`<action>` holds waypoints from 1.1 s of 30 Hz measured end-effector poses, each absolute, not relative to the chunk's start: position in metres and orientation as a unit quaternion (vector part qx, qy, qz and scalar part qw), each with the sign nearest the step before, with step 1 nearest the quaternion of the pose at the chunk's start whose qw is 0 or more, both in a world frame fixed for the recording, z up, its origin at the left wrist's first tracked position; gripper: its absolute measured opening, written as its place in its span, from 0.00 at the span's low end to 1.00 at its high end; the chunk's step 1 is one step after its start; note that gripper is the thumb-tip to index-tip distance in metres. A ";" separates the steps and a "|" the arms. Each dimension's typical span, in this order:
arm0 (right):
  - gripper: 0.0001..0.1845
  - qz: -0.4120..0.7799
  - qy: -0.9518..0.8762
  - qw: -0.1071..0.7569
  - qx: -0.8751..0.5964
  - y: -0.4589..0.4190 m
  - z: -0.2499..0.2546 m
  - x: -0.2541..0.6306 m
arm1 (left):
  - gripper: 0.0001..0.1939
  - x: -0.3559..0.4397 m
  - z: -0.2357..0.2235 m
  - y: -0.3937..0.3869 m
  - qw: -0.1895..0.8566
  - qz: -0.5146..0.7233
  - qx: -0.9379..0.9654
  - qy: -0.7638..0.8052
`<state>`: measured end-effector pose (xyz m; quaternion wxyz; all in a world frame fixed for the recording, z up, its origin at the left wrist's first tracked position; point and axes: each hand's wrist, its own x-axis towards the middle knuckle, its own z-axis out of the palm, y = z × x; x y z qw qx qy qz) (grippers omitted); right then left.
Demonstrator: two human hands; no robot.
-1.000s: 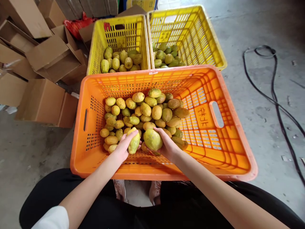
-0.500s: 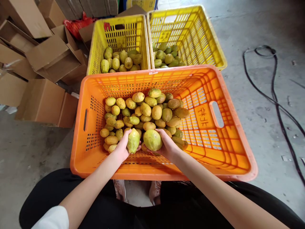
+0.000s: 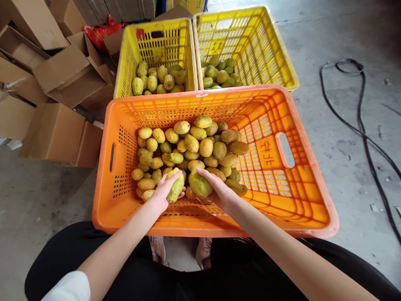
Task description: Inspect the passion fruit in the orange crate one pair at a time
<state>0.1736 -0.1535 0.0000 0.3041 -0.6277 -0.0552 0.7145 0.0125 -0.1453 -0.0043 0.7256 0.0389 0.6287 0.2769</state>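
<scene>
My left hand (image 3: 161, 195) is wrapped round a yellow-green papaya (image 3: 176, 188) with a narrow end, the thumb lying across its top. A rounder green papaya (image 3: 199, 186) sits in my right hand (image 3: 218, 188), its thumb also over the fruit. Both hands hold their fruit apart, above the near side of an orange plastic crate (image 3: 300, 200). Beneath and beyond them lies a heap of yellow, green and brownish papayas (image 3: 191, 143) in that crate. My fingers under both fruits are mostly hidden.
Behind the orange crate stand a yellow crate (image 3: 120, 69) at left and another yellow crate (image 3: 286, 71) at right, each with greenish fruit inside. Cardboard boxes (image 3: 54, 129) pile up at left, near a red bag (image 3: 100, 35). A black cable (image 3: 360, 121) lies on the floor at right.
Both hands have turned the fruits slightly in place. My thumbs now lie further across them, and the left papaya leans more to the right. The heap and crates look the same.
</scene>
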 end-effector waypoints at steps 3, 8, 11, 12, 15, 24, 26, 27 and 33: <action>0.16 0.704 -0.067 0.281 -0.649 -0.154 0.001 0.172 | 0.11 0.012 -0.007 -0.146 0.718 0.263 0.022 0.645; 0.14 0.729 -0.054 0.292 -0.617 -0.154 0.001 0.172 | 0.07 0.012 -0.012 -0.145 0.701 0.293 -0.003 0.650; 0.14 0.724 -0.048 0.290 -0.624 -0.155 -0.002 0.173 | 0.07 0.012 -0.012 -0.144 0.700 0.293 -0.005 0.651; 0.14 0.724 -0.046 0.290 -0.624 -0.155 -0.003 0.173 | 0.08 0.012 -0.011 -0.144 0.703 0.287 -0.014 0.650; 0.14 0.730 -0.029 0.288 -0.619 -0.154 -0.003 0.173 | 0.09 0.013 -0.008 -0.143 0.714 0.276 -0.052 0.642; 0.11 0.721 -0.025 0.301 -0.624 -0.151 0.011 0.168 | 0.14 0.011 -0.004 -0.140 0.707 0.266 -0.108 0.646; 0.11 0.721 -0.014 0.311 -0.619 -0.151 0.011 0.168 | 0.15 0.011 -0.003 -0.139 0.715 0.266 -0.107 0.638; 0.11 0.721 -0.010 0.315 -0.617 -0.151 0.011 0.169 | 0.16 0.011 -0.003 -0.138 0.718 0.263 -0.101 0.636; 0.16 0.738 -0.074 0.263 -0.617 -0.153 0.003 0.174 | 0.15 0.012 -0.003 -0.143 0.713 0.245 0.011 0.657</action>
